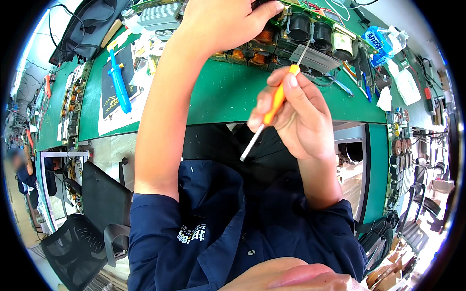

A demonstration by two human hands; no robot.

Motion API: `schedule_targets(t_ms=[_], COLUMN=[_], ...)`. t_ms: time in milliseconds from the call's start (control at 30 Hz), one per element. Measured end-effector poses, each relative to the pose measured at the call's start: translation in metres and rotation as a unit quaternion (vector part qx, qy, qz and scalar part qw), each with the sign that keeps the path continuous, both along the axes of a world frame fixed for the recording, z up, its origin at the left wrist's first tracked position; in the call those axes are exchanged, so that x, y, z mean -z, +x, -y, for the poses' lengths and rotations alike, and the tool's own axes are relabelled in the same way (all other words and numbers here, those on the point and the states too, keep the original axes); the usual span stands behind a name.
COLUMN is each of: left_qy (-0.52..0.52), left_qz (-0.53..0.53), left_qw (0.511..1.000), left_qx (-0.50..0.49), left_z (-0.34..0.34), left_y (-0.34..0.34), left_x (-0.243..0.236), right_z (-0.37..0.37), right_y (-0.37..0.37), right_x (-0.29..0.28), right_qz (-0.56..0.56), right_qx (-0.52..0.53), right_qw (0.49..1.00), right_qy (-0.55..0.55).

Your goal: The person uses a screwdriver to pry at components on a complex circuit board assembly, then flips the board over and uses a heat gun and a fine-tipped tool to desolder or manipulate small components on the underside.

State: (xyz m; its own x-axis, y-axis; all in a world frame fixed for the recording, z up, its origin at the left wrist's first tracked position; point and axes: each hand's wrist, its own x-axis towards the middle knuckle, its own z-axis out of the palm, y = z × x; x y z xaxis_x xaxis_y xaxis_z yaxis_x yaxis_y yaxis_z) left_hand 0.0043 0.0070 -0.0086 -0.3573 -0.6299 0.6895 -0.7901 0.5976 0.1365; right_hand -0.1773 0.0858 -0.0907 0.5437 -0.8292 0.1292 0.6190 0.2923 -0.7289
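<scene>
My left hand reaches to the top edge of the view and grips a large circuit board, its thumb lying along the board; the other fingers are mostly cut off. Between the thumb and fingers of my right hand is a yellow-handled screwdriver with a metal shaft at each end. Its upper shaft points at the board, beside the black cylindrical capacitors; whether the tip touches cannot be made out. The lower flat blade hangs above my lap. Copper coils and a grey heat sink sit on the board's near side.
The green bench holds a blue desoldering pump on a dark notebook at left. Blue-labelled bottle, tissue and pens lie at right. More boards stand at both sides. A black chair is at lower left; another person is far left.
</scene>
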Motion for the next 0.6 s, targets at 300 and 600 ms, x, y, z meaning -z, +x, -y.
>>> schedule_targets(t_ms=[300,600], left_qy=[0.013,-0.008], left_qz=[-0.017,-0.024], left_qw=[1.0,0.999], left_qx=[0.001,0.02], left_z=[-0.003,0.001], left_y=[-0.002,-0.002], left_x=[-0.002,0.002], right_z=[-0.003,0.007], right_y=[0.006,0.029], right_x=[0.01,0.007], right_qz=[-0.05,-0.079], right_qx=[0.022,0.061], right_qw=[0.998,0.994], right_qy=[-0.027,-0.036])
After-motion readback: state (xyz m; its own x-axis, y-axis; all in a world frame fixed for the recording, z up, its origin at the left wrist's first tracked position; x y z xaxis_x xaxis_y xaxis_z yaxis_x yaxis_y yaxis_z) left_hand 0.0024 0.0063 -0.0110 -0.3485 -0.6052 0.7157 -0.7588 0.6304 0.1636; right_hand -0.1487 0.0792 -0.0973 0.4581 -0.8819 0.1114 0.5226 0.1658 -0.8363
